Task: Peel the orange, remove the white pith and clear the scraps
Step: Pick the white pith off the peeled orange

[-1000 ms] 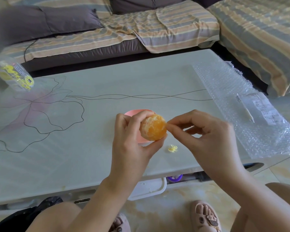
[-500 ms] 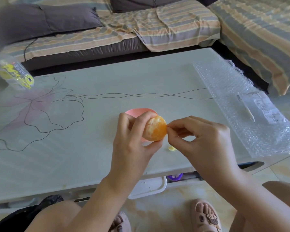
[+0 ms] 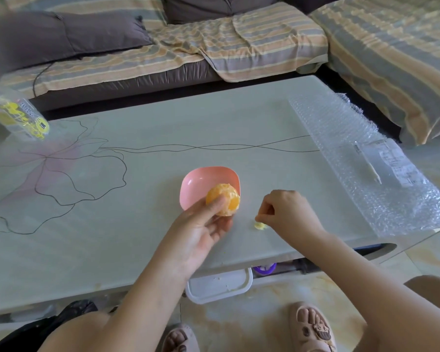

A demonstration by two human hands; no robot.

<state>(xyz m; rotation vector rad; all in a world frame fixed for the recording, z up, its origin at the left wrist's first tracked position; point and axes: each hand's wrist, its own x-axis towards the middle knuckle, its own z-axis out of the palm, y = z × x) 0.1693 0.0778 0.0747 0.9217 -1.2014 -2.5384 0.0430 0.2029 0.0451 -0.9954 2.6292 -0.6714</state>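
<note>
Head view, the only one I have.

Left hand (image 3: 201, 232) is palm up and holds the orange (image 3: 224, 199): the thumb lies across its front and the fingers cup it from below.

The orange is fully peeled, no rind visible on the side I see. The surface is bright orange and glossy, with segment lines showing. There are paler, matte patches toward the top where thin white film sits on it. It's roughly round and whole, not split.

It lines up over the near right corner of the pink bowl (image 3: 208, 179). I can't tell whether it touches the bowl or hangs above it. The part of the bowl I can see holds nothing.

Right hand (image 3: 287, 212) is knuckles up and low over the table (image 3: 112, 237), to the right of the orange and apart from it. Its fingers are curled, with thumb and forefinger tips pressed together. I can't tell whether a scrap is pinched between them.

A small pale yellow pith scrap pile (image 3: 260, 226) lies on the tabletop just beside those fingertips.

A sheet of bubble wrap (image 3: 353, 148) runs along the right edge of the table. A clear plastic bottle (image 3: 18, 115) with a yellow label is at the far left corner. A white tray (image 3: 219, 285) sits under the near edge.
</note>
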